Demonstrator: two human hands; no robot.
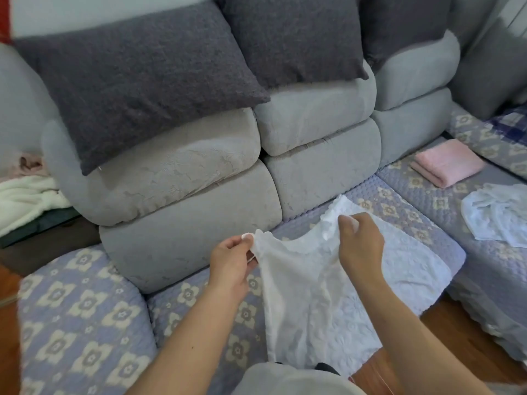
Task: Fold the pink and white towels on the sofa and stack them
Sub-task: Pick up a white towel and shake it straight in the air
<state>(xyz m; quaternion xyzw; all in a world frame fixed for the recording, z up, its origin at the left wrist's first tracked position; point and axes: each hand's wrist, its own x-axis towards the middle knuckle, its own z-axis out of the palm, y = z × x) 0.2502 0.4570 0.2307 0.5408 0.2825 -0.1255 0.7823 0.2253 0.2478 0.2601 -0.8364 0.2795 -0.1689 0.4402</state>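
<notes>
Pink towel (447, 162) already folded, far right of hands. Left hand (232, 262) and right hand (360, 242) pinch white towel (328, 295) top edge, still unfolded. Crumpled white cloth (496, 216) beyond right hand waits; stacking left.

Two dark grey textured cushions: a large one (137, 78) leaning at left, another (293, 35) to its right, both propped on the pale grey backrest pads (313, 129). Third dark cushion (493, 78) at far right, partly cut off. Lavender quilted seat cover (85, 317) with cream flower squares. Blue-and-white plaid fabric (510, 124) at the right edge, just below that cushion. Cream fluffy blanket (25, 201) at the left edge, a blurred pinkish item (28, 163) behind it. Wooden floor (462, 337) showing at lower right.
</notes>
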